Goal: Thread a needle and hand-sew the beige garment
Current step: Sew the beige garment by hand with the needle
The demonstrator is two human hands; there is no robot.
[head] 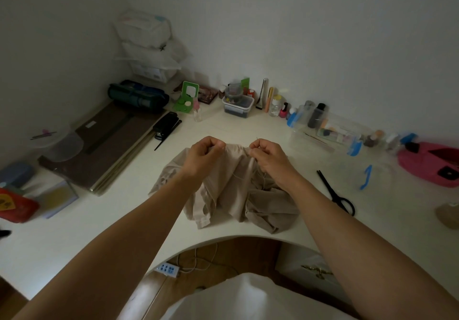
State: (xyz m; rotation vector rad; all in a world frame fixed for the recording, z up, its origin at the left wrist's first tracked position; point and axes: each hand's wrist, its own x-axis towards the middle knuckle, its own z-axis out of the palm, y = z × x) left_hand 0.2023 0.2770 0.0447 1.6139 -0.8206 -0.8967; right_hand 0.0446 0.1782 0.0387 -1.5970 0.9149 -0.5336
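The beige garment [231,190] lies bunched on the white desk [99,220], its upper edge lifted between both hands. My left hand [203,154] grips that edge at the left with curled fingers. My right hand [267,154] pinches the edge at the right together with a thin needle [256,138], whose tip pokes up above the fingers. A pale thread [237,175] hangs loosely down over the cloth below my right hand.
Black scissors [335,193] and a blue clip [366,177] lie right of the garment. A pink case [432,163] sits at far right. Bottles and boxes line the back wall. A black stapler [165,125], dark boards and a clear lid lie at left.
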